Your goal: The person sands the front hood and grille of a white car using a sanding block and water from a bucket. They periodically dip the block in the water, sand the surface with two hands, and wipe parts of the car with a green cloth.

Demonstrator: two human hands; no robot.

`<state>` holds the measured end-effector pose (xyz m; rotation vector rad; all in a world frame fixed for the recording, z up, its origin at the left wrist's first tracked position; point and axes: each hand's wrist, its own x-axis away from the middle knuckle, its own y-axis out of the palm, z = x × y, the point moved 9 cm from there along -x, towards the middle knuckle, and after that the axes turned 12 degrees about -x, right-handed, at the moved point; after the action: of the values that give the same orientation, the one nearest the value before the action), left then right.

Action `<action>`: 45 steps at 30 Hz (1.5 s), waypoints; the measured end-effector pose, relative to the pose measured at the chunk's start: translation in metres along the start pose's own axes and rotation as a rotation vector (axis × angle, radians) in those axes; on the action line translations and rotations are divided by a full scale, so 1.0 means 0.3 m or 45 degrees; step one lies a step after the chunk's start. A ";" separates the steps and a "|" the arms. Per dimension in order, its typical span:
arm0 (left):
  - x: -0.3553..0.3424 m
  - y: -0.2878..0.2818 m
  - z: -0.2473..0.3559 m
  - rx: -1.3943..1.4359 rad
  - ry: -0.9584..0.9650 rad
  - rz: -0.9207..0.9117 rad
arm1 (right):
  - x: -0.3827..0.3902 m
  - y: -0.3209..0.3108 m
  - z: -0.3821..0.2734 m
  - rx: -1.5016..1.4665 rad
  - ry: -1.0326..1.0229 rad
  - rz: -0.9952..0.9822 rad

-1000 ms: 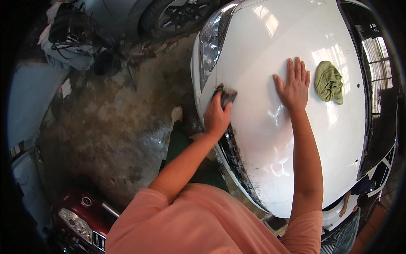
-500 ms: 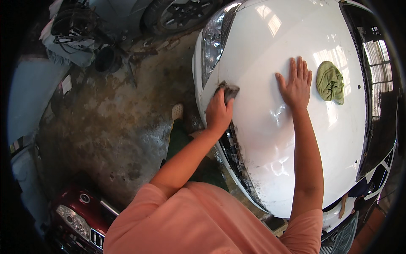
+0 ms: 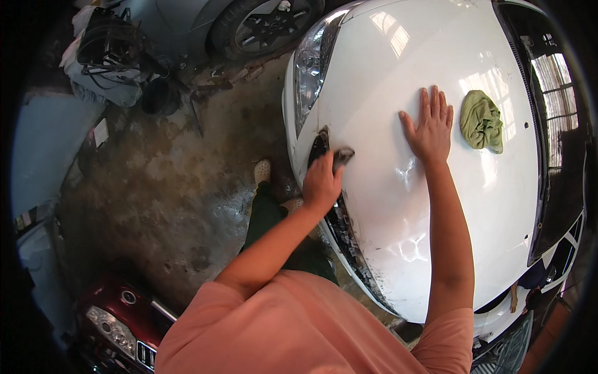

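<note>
A white car hood (image 3: 386,212) fills the right half of my view. My left hand (image 3: 327,181) is closed on a dark, crumpled pad or cloth (image 3: 344,157), a little blurred, on the hood's front edge by a dark grille strip (image 3: 344,224), below the headlight (image 3: 309,75). My right hand (image 3: 430,131) lies flat on the hood with fingers apart. A green cloth (image 3: 481,121) rests crumpled just right of it.
A car wheel (image 3: 268,28) is at the top, with bagged dark gear (image 3: 106,50) and a black bucket (image 3: 160,93) at upper left. A maroon car part (image 3: 112,311) is lower left. Another person's hand (image 3: 513,302) shows at lower right. The windscreen (image 3: 551,143) borders the hood.
My left hand with the dark pad has shifted slightly down, uncovering more of the dark opening below the headlight. My right hand stays flat in nearly the same place.
</note>
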<state>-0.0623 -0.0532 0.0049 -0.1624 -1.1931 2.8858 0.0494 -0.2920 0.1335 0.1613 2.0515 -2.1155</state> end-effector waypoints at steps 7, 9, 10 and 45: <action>-0.358 -0.056 -0.056 0.015 -0.351 0.016 | -0.009 0.002 -0.017 -0.003 -0.016 0.000; -0.332 -0.050 -0.061 0.031 -0.320 0.000 | -0.008 0.006 -0.012 0.012 -0.009 -0.006; -0.323 -0.041 -0.058 0.036 -0.298 -0.013 | -0.001 0.007 0.001 0.012 0.005 -0.011; -0.345 0.001 -0.194 0.036 -0.463 -0.018 | -0.007 -0.005 -0.007 -0.010 -0.006 -0.007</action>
<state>0.0464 -0.0179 -0.0270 0.3855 -1.1847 3.0027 0.0510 -0.2899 0.1355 0.1501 2.0593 -2.1089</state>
